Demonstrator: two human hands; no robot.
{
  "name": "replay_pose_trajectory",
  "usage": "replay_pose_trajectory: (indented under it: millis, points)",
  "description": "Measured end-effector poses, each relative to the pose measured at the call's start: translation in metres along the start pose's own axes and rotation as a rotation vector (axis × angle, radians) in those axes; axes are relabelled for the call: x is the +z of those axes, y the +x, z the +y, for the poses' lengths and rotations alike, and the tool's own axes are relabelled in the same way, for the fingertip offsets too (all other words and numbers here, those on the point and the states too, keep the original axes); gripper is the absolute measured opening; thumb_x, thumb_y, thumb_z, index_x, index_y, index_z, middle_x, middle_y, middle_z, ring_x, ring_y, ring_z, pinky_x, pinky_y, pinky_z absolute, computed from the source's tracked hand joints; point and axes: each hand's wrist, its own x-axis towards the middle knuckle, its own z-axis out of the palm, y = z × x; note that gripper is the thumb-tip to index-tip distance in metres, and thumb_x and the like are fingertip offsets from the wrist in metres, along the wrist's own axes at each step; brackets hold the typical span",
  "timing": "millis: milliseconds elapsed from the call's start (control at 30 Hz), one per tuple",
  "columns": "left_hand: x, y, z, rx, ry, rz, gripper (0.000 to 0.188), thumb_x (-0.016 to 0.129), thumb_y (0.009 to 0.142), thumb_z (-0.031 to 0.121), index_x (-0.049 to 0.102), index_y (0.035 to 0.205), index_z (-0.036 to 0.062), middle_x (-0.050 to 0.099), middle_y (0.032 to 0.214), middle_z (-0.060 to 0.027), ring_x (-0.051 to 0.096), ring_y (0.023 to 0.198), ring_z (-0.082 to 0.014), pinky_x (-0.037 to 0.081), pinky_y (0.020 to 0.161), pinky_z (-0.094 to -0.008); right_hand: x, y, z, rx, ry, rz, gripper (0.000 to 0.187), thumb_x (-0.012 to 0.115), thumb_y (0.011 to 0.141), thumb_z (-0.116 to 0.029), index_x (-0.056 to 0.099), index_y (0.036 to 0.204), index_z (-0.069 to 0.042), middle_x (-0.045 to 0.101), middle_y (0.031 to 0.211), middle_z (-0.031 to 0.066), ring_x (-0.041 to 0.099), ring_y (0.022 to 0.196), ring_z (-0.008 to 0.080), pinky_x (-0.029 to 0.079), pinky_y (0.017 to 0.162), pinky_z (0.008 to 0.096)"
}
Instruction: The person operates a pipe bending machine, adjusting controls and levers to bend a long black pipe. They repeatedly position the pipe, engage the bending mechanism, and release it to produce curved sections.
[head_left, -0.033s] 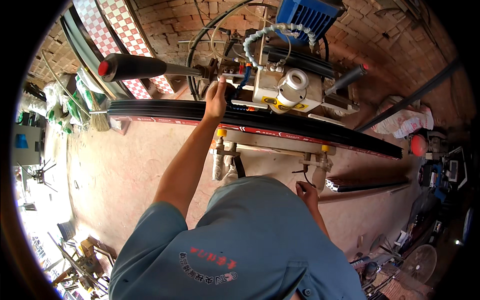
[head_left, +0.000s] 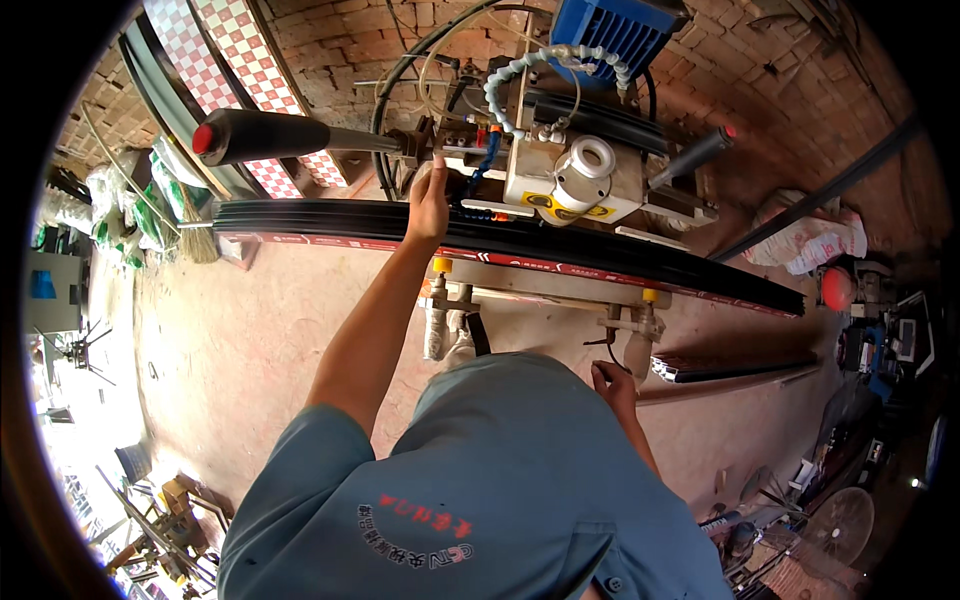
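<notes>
My left hand [head_left: 430,207] reaches over a bundle of long black profiles [head_left: 330,217] with red printed film along the near side. Its visible fingers are stretched out toward the metal parts on the left side of a cream-coloured machine [head_left: 535,175]; what the fingertips touch is partly hidden. Down by my right hip, my right hand [head_left: 615,385] is closed, fingers curled, close beneath a thin dark lever [head_left: 597,343] on the machine's right front clamp [head_left: 635,325]. Whether it holds anything cannot be made out.
A long black handle [head_left: 265,136] with a red end sticks out left; a shorter handle [head_left: 705,155] stands right. Behind are a blue motor [head_left: 615,35] and segmented coolant hose [head_left: 500,85]. Another profile bundle [head_left: 730,368] lies low at right, near a white sack [head_left: 815,235].
</notes>
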Motion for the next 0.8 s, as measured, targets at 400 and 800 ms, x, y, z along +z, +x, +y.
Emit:
replay_pose_trajectory:
  millis: [400,800]
  points:
    - [-0.105,-0.009,-0.030,0.188,1.736,-0.462,0.128,0.094,0.059,0.048,0.023,0.158,0.0100,0.032,0.158,-0.0137,0.026,0.148,-0.0333,0.016,0.125,-0.0498,-0.053,0.178,-0.019,-0.500,-0.637,0.233,0.083,0.086,0.073,-0.027,0.048,0.144,-0.008,0.047,0.143,0.0191,0.045,0.131,0.0405,0.039,0.109,0.0513]
    - [-0.102,0.023,-0.036,0.304,1.782,-0.555,0.109,0.094,0.056,0.043,0.043,0.149,0.0141,0.051,0.132,-0.0108,0.048,0.129,-0.0298,0.039,0.112,-0.0413,-0.028,0.256,-0.019,-0.473,-0.827,0.070,0.125,0.095,0.053,-0.046,0.033,0.154,-0.009,0.042,0.150,0.0176,0.039,0.140,0.0381,0.029,0.119,0.0492]
